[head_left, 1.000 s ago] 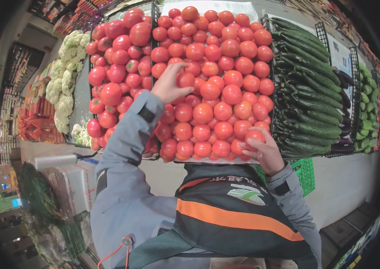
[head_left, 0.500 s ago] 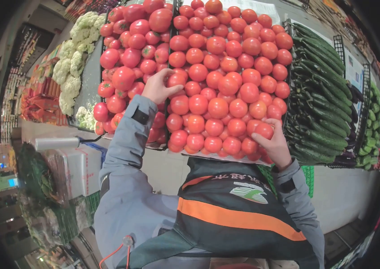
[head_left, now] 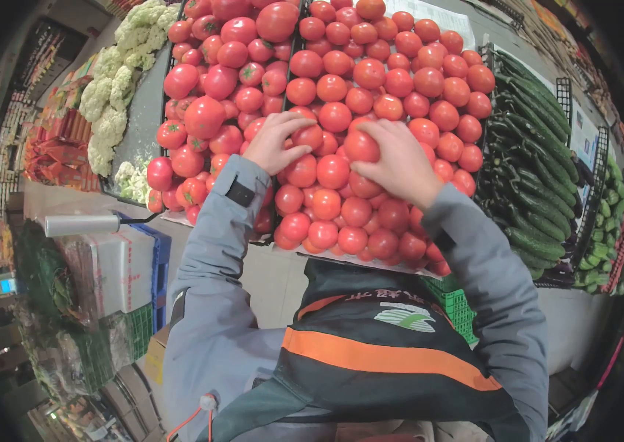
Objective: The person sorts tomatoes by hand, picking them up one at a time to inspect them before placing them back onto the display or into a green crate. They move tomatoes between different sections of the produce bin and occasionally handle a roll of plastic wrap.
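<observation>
Rows of round red tomatoes [head_left: 332, 172] fill the display in front of me. My left hand [head_left: 276, 144] curls around a tomato [head_left: 309, 136] near the left edge of this section, thumb below and fingers above. Just to its right, my right hand [head_left: 399, 160] grips another tomato [head_left: 361, 146] between thumb and fingers, over the middle of the pile. A short gap with tomatoes showing separates the two hands. Left of a dark divider lie larger, pinker tomatoes [head_left: 204, 117].
Cucumbers [head_left: 529, 162] are stacked to the right, with green peppers or similar vegetables [head_left: 603, 221] beyond. Cauliflower [head_left: 109, 99] lies at the left. A grey cylindrical handle [head_left: 82, 225] juts out near white boxes [head_left: 116, 272]. Below the display's front edge sits a green crate [head_left: 459, 313].
My right hand has moved from the front right corner up and left to the middle of the pile, with a tomato in its grip. My left hand stays at nearly the same tomatoes.
</observation>
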Tool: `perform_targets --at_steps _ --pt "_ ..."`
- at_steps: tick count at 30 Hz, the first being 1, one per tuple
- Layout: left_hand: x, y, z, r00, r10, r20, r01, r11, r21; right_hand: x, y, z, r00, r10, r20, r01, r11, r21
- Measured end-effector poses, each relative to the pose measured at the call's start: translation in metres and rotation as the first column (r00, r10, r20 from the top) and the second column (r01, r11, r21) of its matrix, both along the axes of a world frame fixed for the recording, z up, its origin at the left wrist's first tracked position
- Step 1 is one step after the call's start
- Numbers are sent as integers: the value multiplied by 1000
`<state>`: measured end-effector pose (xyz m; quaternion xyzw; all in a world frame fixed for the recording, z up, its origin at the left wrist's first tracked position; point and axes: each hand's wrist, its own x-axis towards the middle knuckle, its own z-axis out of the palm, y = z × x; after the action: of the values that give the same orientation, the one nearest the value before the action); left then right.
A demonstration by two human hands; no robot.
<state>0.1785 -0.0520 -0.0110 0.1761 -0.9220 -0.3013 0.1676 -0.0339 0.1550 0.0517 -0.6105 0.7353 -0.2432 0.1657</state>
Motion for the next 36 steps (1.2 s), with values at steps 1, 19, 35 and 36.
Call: perform_targets --at_steps 1,19,35,36 --pt "0 -2 0 999 -47 1 47 998 -30 2 -26 -3 997 28 -65 -26 999 24" --pt "-7 6 3 986 -67 -150 61 997 -45 -15 -58 -20 977 207 -44 -203 977 68" --pt "-67 17 17 949 -256 183 290 937 -195 -34 -22 -23 1000 -5 15 2 987 159" --pt "-67 18 19 950 -251 188 284 942 -176 -33 -22 -24 1000 -5 11 3 983 181"
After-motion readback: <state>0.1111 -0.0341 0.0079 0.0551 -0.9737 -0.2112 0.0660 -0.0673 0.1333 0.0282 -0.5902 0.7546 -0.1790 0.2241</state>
